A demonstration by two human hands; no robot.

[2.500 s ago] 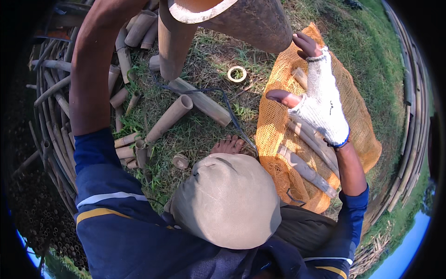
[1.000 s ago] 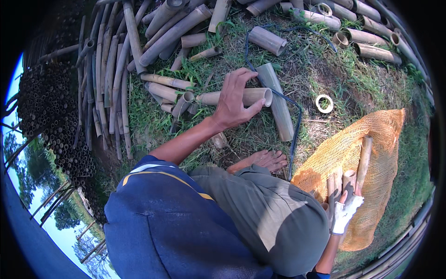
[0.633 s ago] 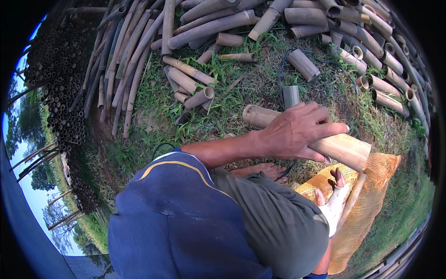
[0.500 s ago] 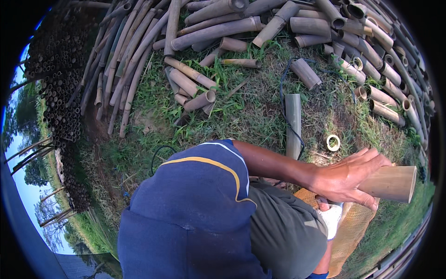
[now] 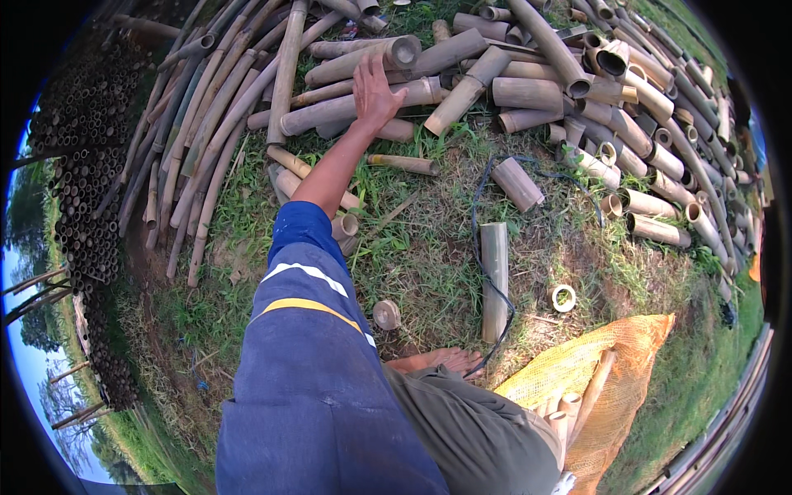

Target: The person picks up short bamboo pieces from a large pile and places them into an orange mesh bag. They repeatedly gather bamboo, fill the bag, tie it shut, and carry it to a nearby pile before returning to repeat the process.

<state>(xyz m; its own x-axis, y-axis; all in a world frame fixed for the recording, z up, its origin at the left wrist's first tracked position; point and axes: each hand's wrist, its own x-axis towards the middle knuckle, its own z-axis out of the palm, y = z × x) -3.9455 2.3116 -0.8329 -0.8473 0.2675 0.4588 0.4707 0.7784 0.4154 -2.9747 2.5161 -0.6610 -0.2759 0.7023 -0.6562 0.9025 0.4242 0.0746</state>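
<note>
Thick bamboo section (image 5: 338, 71) at the far edge of the grass patch (image 5: 429, 252): it lies crosswise on the front of the bamboo pile (image 5: 528, 92), its rounder end to the right. The person's bare left hand (image 5: 378, 97) is over it, arm fully stretched. The fingers (image 5: 374, 74) are spread, thumb held away to the right, and nothing is pinched between them; whether the fingertips touch the bamboo, I cannot tell. Just below, a longer pole (image 5: 318, 116) runs beneath the wrist.

The step in hand looks like reaching for a piece from the pile. The next move, as I judge it, calls for curling the fingers over the far side and bringing the thumb round the near side, since the section seems wide for one palm and its neighbours crowd it; it could roll or drag them along.

Nearer on the grass lie a short bamboo length (image 5: 518, 183), a longer greyish piece (image 5: 494, 280) with a dark cord (image 5: 498, 290) across it, a pale bamboo ring (image 5: 563, 298) and a round stub (image 5: 386, 314). An orange mesh sack (image 5: 639, 351) spreads beside the knee, cut bamboo pieces (image 5: 596, 394) near its left edge; whether inside or on top is unclear. At the lower edge, a scrap of white is probably the right hand (image 5: 564, 484), gloved; its fingers are hidden.
</note>
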